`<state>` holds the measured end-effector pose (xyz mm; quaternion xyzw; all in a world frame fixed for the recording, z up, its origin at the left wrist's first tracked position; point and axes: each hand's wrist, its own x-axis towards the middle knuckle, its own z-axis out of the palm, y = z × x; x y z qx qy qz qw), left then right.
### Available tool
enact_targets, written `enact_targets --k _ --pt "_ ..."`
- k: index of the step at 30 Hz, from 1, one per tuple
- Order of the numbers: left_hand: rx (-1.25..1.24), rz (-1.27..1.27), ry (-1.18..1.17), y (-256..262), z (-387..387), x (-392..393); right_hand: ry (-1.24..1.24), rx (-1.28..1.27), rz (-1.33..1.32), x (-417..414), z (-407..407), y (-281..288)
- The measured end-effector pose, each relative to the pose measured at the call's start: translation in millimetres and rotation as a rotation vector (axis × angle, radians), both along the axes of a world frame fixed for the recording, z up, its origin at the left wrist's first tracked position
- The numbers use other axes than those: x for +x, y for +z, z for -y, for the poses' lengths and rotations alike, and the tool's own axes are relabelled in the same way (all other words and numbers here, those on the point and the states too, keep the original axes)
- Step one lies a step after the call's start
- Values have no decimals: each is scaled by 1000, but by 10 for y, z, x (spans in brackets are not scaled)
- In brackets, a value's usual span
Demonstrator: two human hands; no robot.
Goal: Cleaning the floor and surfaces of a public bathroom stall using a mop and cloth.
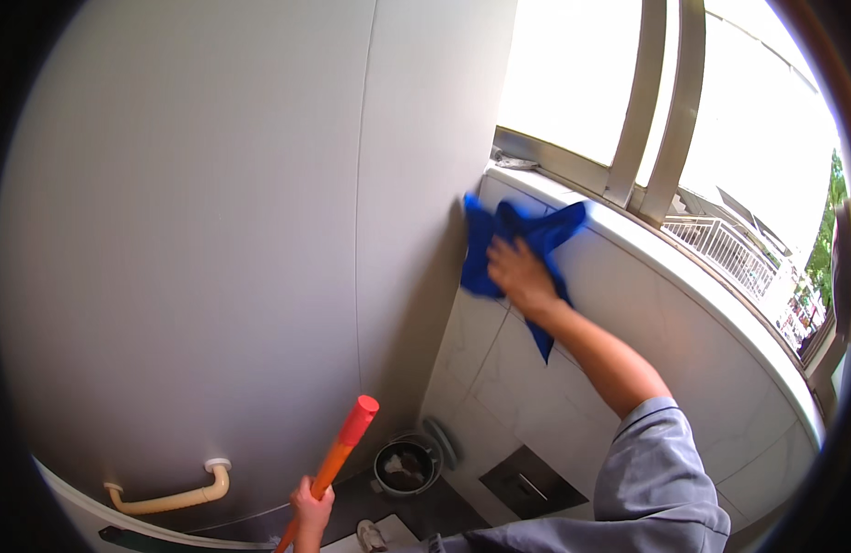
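Observation:
My right hand (523, 275) presses a blue cloth (482, 259) against the white marble-patterned tiles (626, 304) below the window, near the corner with the grey wall. Motion blurs the hand and the cloth, whose loose corners stick out around the fingers. Low in the view, my left hand (310, 508) grips an orange pole (334, 464) with a red end cap, held at a slant. The pole's lower end is out of view, so I cannot tell what tool it belongs to.
A trash bin (406, 466) with its lid tipped back stands in the floor corner. Beside it, a dark metal panel (534, 482) sits in the tiled wall. A cream grab bar (169, 499) juts from the grey wall (211, 242). Above runs the white window sill (681, 266) under metal frames.

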<state>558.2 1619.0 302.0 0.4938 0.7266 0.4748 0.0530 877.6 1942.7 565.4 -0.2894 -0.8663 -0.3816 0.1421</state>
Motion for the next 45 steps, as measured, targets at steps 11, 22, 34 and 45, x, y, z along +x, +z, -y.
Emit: enact_targets --k 11,22,34,45 --pt "-30 33 -22 -3 206 -63 -280 -1080 -390 -63 525 -1124" --pt "-213 323 -216 69 331 121 -184 -1075 -724 -271 1435 -1521" --pt "71 135 -176 44 234 1002 452 -2456 -633 -891 2381 -2386" --pt "31 198 -9 80 -299 460 -228 -707 46 -479 837 1183"
